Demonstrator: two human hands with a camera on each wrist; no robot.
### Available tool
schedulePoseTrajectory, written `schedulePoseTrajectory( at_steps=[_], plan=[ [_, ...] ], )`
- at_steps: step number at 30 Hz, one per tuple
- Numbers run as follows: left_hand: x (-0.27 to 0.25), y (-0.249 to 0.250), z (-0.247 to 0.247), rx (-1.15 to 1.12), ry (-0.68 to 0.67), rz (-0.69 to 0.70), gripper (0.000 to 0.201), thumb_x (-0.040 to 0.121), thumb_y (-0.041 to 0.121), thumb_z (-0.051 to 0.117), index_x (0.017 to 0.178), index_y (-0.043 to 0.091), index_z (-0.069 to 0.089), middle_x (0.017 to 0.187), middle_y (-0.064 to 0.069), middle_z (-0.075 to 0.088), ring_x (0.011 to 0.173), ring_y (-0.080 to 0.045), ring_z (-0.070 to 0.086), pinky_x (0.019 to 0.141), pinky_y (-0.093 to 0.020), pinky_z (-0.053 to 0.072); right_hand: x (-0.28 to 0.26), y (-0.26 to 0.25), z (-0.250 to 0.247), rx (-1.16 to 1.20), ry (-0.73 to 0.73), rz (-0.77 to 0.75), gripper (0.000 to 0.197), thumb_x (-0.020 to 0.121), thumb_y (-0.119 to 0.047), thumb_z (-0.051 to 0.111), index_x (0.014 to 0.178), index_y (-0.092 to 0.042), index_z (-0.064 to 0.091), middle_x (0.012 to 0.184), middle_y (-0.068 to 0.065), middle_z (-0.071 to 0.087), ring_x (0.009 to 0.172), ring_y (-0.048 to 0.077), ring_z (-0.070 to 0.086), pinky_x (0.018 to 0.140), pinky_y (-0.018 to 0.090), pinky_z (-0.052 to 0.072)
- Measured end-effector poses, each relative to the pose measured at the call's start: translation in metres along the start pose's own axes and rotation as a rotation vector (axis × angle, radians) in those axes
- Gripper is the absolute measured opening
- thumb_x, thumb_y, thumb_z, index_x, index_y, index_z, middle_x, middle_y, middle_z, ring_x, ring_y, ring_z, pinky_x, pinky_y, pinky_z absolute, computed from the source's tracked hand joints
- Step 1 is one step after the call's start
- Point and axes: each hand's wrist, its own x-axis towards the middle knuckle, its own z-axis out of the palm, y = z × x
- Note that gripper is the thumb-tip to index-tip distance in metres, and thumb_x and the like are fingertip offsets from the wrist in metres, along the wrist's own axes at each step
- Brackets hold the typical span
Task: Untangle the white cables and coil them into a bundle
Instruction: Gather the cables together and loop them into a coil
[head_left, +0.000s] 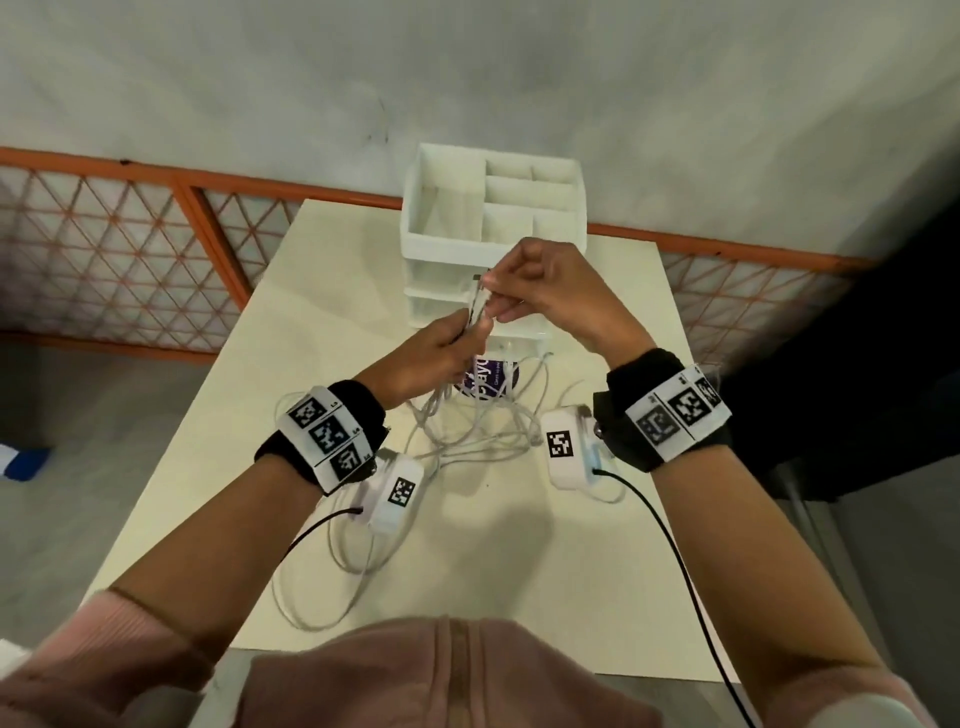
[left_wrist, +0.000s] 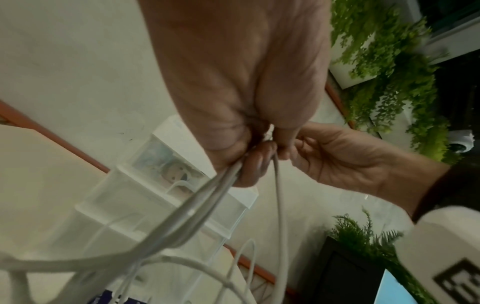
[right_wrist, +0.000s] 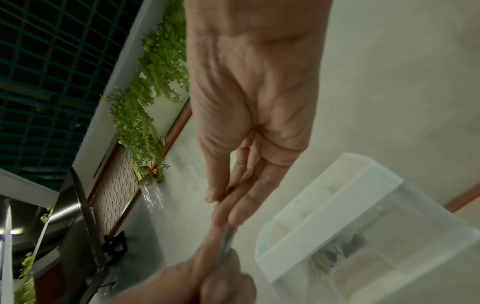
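While both hands meet above the table, the left hand (head_left: 434, 358) curls round a gathered bunch of white cables (head_left: 470, 431), three strands leaving its fist in the left wrist view, and the right hand (head_left: 550, 291) pinches the upper ends of that bunch between thumb and fingertips (right_wrist: 221, 216). Two hands, one bunch, held up just in front of the white organizer (head_left: 493, 208). Below the fists the cables drop to a loose tangle on the cream table (head_left: 519, 571), more loops trailing toward the near edge; how many separate cables there are, I cannot tell. Under the tangle sits one purple round sticker (head_left: 485, 382). Each wrist carries a marker band and one white camera unit (head_left: 569, 447), two units in all, each trailing one black lead (head_left: 675, 561). Behind the table runs an orange-framed lattice fence (head_left: 130, 249).
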Motion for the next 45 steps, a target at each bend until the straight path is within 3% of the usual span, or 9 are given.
schedulePoseTrajectory(
  at_steps=[3,7,11,14,20,24,29,39,45],
  plan=[
    [-0.003,0.007,-0.005,-0.021,0.085,0.020,0.035,0.102,0.036,0.026,0.077,0.018,0.043,0.071,0.006,0.045,0.065,-0.005,0.045,0.070,-0.022,0.041,0.000,0.009,0.011,0.043,0.063,0.018,0.034,0.088,-0.031,0.063,0.105,-0.010,0.043,0.092,0.008,0.064,0.079,0.015,0.067,0.074,0.030,0.056],
    [-0.002,0.028,-0.015,-0.283,0.145,0.096,0.038,0.103,0.035,0.019,0.077,0.018,0.042,0.060,0.013,0.059,0.063,-0.003,0.057,0.063,-0.018,0.045,-0.005,0.023,0.033,0.060,-0.287,0.082,0.061,0.082,-0.018,0.071,0.128,-0.009,0.033,0.108,0.002,0.063,0.105,0.013,0.063,0.097,0.029,0.049],
    [-0.002,0.050,-0.025,-0.438,0.186,0.168,0.037,0.102,0.040,0.022,0.077,0.019,0.039,0.063,0.005,0.049,0.060,-0.016,0.053,0.064,-0.033,0.046,-0.005,0.028,0.056,-0.135,-0.510,0.068,0.020,0.083,-0.010,0.070,0.101,-0.004,0.062,0.088,0.006,0.069,0.084,0.007,0.065,0.084,0.017,0.049],
    [-0.005,0.060,-0.036,-0.447,0.279,0.269,0.036,0.103,0.036,0.022,0.076,0.019,0.038,0.069,0.001,0.027,0.050,-0.008,0.033,0.052,-0.021,0.034,0.002,0.038,0.054,-0.362,-0.425,0.061,0.019,0.081,-0.029,0.072,0.074,-0.012,0.068,0.067,0.001,0.069,0.065,0.002,0.060,0.074,0.018,0.043],
    [-0.020,0.055,-0.073,-0.341,0.465,0.276,0.032,0.102,0.037,0.031,0.075,0.022,0.039,0.068,0.003,0.023,0.048,-0.006,0.019,0.043,-0.018,0.019,0.003,0.067,0.005,-0.574,-0.271,0.123,0.057,0.074,-0.057,0.067,0.079,0.000,0.064,0.082,0.021,0.069,0.080,0.025,0.065,0.077,0.034,0.037],
    [-0.024,0.035,-0.067,0.070,0.407,0.180,0.029,0.088,0.037,0.060,0.070,0.018,0.047,0.056,0.014,0.036,0.045,-0.001,0.028,0.044,-0.012,0.027,0.004,0.050,-0.008,-0.386,-0.209,0.100,0.034,0.085,-0.029,0.068,0.061,-0.009,0.055,0.057,0.006,0.064,0.064,0.020,0.069,0.061,0.023,0.042],
    [-0.015,0.022,-0.033,0.268,0.192,0.098,0.019,0.074,0.019,0.079,0.067,0.023,0.061,0.039,0.019,0.049,0.039,0.004,0.041,0.047,-0.006,0.030,0.007,0.014,-0.001,-0.350,-0.222,-0.028,0.018,0.088,-0.026,0.064,0.091,-0.009,0.071,0.082,0.016,0.071,0.050,0.015,0.061,0.062,0.023,0.050],
    [-0.001,0.043,-0.058,0.104,0.606,0.305,0.020,0.088,0.029,0.064,0.069,0.023,0.063,0.064,0.003,0.058,0.057,-0.004,0.049,0.061,-0.015,0.041,-0.001,0.050,-0.016,-0.294,-0.390,0.136,0.014,0.080,-0.018,0.074,0.075,-0.010,0.063,0.057,0.001,0.061,0.059,0.012,0.055,0.066,0.021,0.042],
    [0.001,0.007,-0.073,0.285,0.762,0.153,0.028,0.090,0.037,0.060,0.073,0.015,0.065,0.056,0.006,0.052,0.052,-0.005,0.047,0.054,-0.023,0.035,0.002,0.066,-0.036,-0.405,-0.320,0.176,0.016,0.080,-0.025,0.073,0.072,-0.015,0.064,0.059,0.000,0.063,0.063,0.010,0.058,0.071,0.027,0.042]
  ],
)
